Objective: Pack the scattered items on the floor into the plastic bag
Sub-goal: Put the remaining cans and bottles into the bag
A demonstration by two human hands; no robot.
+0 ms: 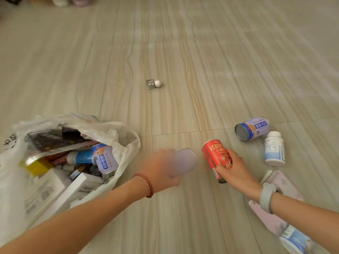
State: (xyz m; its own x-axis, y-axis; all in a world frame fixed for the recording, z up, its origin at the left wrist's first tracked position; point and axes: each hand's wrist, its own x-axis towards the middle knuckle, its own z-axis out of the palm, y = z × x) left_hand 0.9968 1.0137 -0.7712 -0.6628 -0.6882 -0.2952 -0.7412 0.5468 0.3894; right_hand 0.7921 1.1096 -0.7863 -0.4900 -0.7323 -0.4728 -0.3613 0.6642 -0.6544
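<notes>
The white plastic bag (pixel 117 132) lies open on the floor at the left, holding boxes, a tube and a lilac can (pixel 105 159). My left hand (pixel 161 167) grips a pale lilac rounded item (pixel 184 162), blurred, just right of the bag's mouth. My right hand (pixel 236 169) grips a red can (pixel 216 158) on the floor. A lilac can (pixel 252 128) lies on its side at the right, a white pill bottle (pixel 274 148) beside it. A pink brush-like item (pixel 282 182) and a pink flat item (pixel 269 219) lie under my right forearm.
A small silver square object (pixel 150 84) and a white ball (pixel 157 83) sit on the pale wood-grain floor further out. A blue and white packet (pixel 295 241) lies at the bottom right corner. Blurred things line the far top-left edge.
</notes>
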